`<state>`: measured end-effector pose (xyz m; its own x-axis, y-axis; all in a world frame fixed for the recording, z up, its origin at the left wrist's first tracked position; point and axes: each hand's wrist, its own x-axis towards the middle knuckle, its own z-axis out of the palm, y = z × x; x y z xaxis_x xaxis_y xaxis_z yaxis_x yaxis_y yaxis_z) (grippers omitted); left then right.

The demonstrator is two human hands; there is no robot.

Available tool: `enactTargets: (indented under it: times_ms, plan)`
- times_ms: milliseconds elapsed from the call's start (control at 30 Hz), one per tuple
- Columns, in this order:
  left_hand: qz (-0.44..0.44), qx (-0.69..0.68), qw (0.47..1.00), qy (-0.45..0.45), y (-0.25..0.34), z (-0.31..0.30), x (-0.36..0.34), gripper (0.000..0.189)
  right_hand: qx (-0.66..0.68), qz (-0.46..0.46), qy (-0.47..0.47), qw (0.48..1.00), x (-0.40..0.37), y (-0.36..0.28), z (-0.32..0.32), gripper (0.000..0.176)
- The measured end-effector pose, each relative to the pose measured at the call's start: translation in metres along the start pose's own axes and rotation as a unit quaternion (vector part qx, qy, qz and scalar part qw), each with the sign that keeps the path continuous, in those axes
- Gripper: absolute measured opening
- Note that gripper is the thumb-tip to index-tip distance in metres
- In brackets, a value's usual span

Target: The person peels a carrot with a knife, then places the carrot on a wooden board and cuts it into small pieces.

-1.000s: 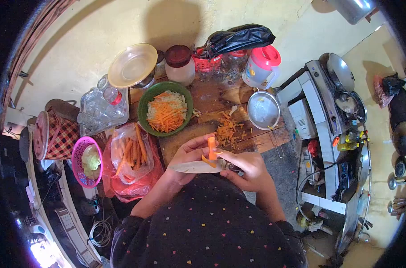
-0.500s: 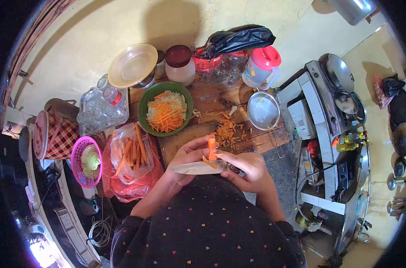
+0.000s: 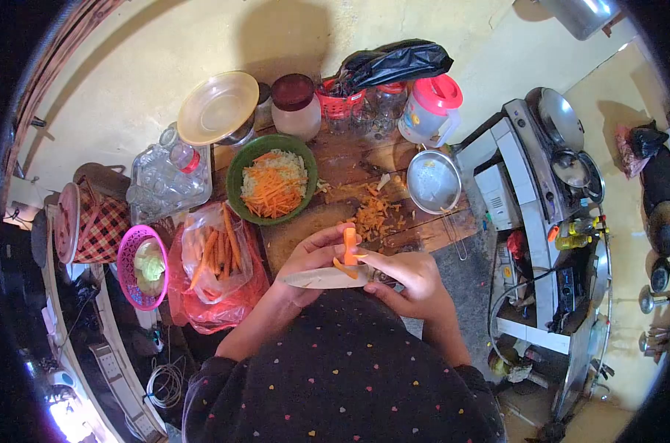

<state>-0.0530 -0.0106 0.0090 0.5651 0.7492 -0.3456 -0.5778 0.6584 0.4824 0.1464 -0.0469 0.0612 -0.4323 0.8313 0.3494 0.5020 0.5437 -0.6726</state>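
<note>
My left hand is closed round a short piece of peeled carrot, held upright close to my chest. In my right hand is a knife, its broad blade pointing left and lying across the carrot's lower end. A thin strip of carrot rests against the blade. Beyond my hands, a green bowl holds shredded carrot over paler shreds. Carrot peelings lie scattered on the wooden table.
Whole carrots lie in a plastic bag on the left, near a pink basket with cabbage. A metal strainer and a lidded pitcher stand at the right. Further right is a gas stove.
Almost nothing differs. Both hands, the carrot and the knife keep nearly the same place; the view has shifted very slightly.
</note>
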Motion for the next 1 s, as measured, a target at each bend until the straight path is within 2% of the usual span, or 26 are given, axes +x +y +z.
enactTargets:
  times_ms: [333,533,633,733,833,1000]
  plan:
    - [0.006,-0.004,1.0,0.007,-0.004,0.005,-0.003,0.042,-0.021,-0.03,0.028,0.999,0.001,-0.001,0.003,0.042]
    - [0.022,0.013,1.0,-0.009,-0.005,0.001,-0.005,0.042,-0.02,-0.007,0.032,0.999,0.0,-0.006,0.003,0.039]
    - [0.024,0.008,0.999,-0.034,-0.005,0.003,-0.007,0.043,-0.017,-0.035,0.034,0.999,-0.002,0.002,0.007,0.039]
    - [0.013,0.048,0.999,0.009,-0.008,0.006,-0.006,0.043,0.002,-0.037,0.055,0.998,-0.001,0.001,0.008,0.038]
    - [0.014,0.035,0.999,0.005,-0.011,0.001,-0.005,0.043,-0.034,0.021,0.018,0.999,-0.003,-0.008,0.002,0.037]
    - [0.012,0.048,0.999,-0.02,-0.01,-0.001,-0.007,0.043,-0.016,-0.029,0.033,0.999,0.0,-0.005,0.004,0.037]
